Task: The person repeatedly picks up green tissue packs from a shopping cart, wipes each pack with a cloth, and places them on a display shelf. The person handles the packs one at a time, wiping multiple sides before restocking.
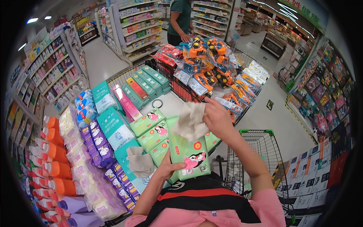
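My left hand (171,164) grips the lower left side of a green tissue pack (190,153) with a cartoon figure on it, held up in front of my body. My right hand (218,116) pinches a crumpled grey-white cloth (191,120) against or just over the upper part of that pack. Similar green packs (149,122) lie in a row beneath and to the left. Another folded grey cloth (139,161) rests on teal-and-white wipe packs (114,127) left of my left hand. A dark ring (157,103), perhaps a roll of tape, lies on the white surface beyond the green packs.
Teal boxes (153,79) and purple packs (97,142) share the display. Orange bottles (58,153) stand at left. Bagged orange toy vehicles (198,62) fill a wire basket ahead, with a person (178,22) behind it. A wire shopping cart (255,153) is at my right.
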Demonstrator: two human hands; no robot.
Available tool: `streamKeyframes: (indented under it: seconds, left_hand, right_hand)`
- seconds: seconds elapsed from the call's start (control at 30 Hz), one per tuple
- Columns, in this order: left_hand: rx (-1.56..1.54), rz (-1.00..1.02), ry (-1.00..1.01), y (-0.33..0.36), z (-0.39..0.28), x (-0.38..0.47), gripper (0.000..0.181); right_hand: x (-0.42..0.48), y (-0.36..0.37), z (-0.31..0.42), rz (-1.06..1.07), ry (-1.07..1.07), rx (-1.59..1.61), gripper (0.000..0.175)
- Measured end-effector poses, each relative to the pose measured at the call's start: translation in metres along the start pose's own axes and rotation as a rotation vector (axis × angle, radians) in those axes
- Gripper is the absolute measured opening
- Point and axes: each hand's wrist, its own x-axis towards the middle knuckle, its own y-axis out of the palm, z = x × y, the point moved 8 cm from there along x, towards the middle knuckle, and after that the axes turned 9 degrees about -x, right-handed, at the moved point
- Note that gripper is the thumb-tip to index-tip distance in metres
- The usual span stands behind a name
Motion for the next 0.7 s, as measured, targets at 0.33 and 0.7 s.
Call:
streamKeyframes:
  seconds: [0.33, 0.7]
  left_hand:
    - [0.003, 0.015, 0.112, -0.039, -0.017, 0.017, 0.1]
    - [-0.095, -0.111, 0.074, -0.021, -0.019, 0.019, 0.072]
  right_hand:
    - [-0.012, -0.009, 0.009, -0.032, 0.351, 0.729, 0.021]
    - [-0.017, 0.003, 0.081, 0.008, -0.211, 0.161, 0.051]
